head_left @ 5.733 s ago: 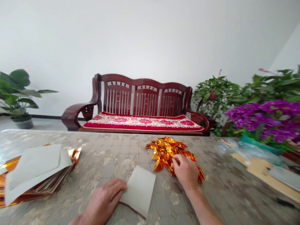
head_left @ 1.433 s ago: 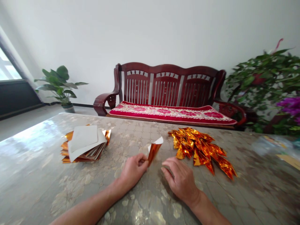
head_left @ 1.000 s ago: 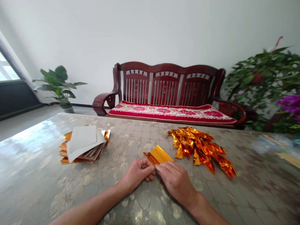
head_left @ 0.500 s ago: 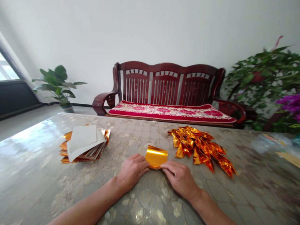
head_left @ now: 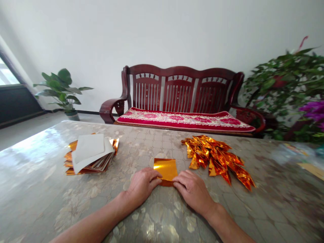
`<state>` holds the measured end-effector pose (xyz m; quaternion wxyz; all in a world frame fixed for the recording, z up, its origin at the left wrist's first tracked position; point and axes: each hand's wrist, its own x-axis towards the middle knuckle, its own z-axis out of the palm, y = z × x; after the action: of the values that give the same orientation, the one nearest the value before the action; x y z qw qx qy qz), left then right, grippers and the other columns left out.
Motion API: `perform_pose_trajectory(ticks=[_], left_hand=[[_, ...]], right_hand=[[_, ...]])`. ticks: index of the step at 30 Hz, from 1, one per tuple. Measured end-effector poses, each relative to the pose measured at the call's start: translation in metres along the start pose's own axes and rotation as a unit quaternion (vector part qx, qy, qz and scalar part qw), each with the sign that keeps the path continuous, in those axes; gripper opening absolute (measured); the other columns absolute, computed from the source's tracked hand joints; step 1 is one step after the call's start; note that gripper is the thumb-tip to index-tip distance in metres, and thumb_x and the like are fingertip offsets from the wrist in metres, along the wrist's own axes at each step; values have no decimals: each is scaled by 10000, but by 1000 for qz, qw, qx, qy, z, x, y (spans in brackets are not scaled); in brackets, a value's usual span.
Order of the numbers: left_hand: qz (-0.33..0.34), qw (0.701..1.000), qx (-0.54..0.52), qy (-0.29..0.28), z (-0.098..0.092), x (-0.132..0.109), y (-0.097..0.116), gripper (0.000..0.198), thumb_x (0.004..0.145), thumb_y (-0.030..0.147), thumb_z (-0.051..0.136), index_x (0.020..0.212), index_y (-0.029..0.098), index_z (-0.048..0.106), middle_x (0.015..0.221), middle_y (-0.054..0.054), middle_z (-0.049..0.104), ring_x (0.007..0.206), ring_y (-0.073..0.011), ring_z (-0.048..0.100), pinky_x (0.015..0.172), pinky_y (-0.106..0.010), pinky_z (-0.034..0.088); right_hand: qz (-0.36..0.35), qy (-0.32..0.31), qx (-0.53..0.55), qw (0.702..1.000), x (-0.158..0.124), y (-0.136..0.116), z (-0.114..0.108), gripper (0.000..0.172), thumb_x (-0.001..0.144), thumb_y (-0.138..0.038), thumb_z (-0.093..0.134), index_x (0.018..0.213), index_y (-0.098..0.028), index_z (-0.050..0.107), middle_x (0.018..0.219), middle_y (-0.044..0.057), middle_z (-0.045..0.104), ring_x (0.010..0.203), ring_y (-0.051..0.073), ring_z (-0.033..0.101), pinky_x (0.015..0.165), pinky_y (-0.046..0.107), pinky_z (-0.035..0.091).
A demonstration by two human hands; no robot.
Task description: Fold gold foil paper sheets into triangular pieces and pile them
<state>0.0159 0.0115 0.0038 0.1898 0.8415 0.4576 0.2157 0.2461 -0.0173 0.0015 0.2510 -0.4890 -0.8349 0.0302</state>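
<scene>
Gold foil sheet [head_left: 164, 168]: roughly rectangular, lying flat on desk [head_left: 141, 148], shiny face up, darker copper strip along near edge. Left hand [head_left: 143, 184] and right hand [head_left: 192, 189] press on near corners. Folded foil triangles [head_left: 215, 162] heaped just right of sheet.

Bright daylight from the window [head_left: 5, 76] at left throws glare across the glossy tabletop [head_left: 27, 145], edges bowed and soft.

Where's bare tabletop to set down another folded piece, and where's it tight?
Bare patterned tabletop lies left of the stack of gold foil sheets under white paper, and right of the pile of folded gold foil triangles. It is crowded at centre: the flat gold foil square sits between the left hand and right hand, close to the pile.
</scene>
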Motion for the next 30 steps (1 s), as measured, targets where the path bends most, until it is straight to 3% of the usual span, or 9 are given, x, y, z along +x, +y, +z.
perform_pose_trajectory(ticks=[7, 14, 30], left_hand=[[-43, 999, 19, 0, -4, 2, 5, 199, 908, 295, 537, 801, 219, 686, 815, -10, 707, 803, -168, 636, 705, -239, 406], [-46, 996, 72, 0, -4, 1, 8, 188, 902, 263, 530, 761, 205, 640, 793, -9, 682, 779, -170, 619, 660, -240, 363], [-99, 992, 78, -27, -7, 5, 6, 197, 888, 385, 592, 786, 222, 634, 831, -2, 717, 775, -175, 643, 611, -246, 320]], right_hand=[[49, -16, 10, 999, 5, 0, 2, 91, 909, -238, 639, 864, -267, 713, 822, -20, 682, 825, 175, 596, 716, 283, 420], [69, -26, 11, 997, 8, 2, 4, 128, 917, -284, 634, 803, -251, 680, 809, -25, 671, 818, 173, 590, 705, 278, 398], [105, -45, 6, 993, 11, -2, 3, 158, 925, -300, 604, 790, -237, 654, 817, -17, 671, 828, 185, 580, 712, 284, 361]])
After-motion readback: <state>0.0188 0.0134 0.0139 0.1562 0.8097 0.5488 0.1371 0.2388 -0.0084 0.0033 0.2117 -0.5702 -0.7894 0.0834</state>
